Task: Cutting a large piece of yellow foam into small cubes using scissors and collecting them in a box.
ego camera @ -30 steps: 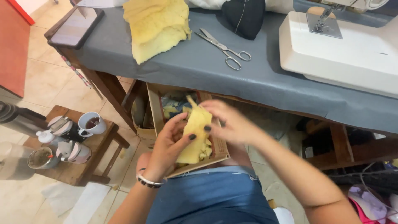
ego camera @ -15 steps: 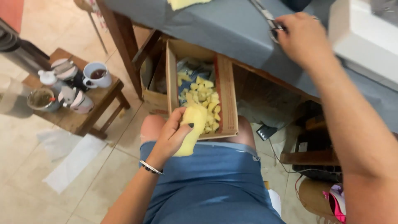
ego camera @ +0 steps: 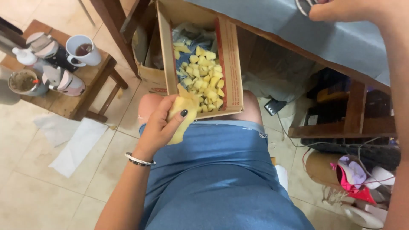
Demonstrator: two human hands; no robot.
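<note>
Cloth piece (ego camera: 182, 117): pale yellow, soft, folded, pointed tip upward.
Left hand (ego camera: 164, 125): wrapped around it, over the lap.
Right hand (ego camera: 341, 10): at desk (ego camera: 306, 34), grip unclear.
Cardboard box (ego camera: 232, 59): holds small yellow cut pieces.

Beige tiled floor (ego camera: 38, 187), low wooden stool (ego camera: 81, 100), grey-covered table (ego camera: 341, 42).

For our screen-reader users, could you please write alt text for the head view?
A person's left hand holds a yellow fabric piece over their lap, beside a cardboard box of small yellow fabric squares; the right hand reaches onto the grey-covered table.
</note>
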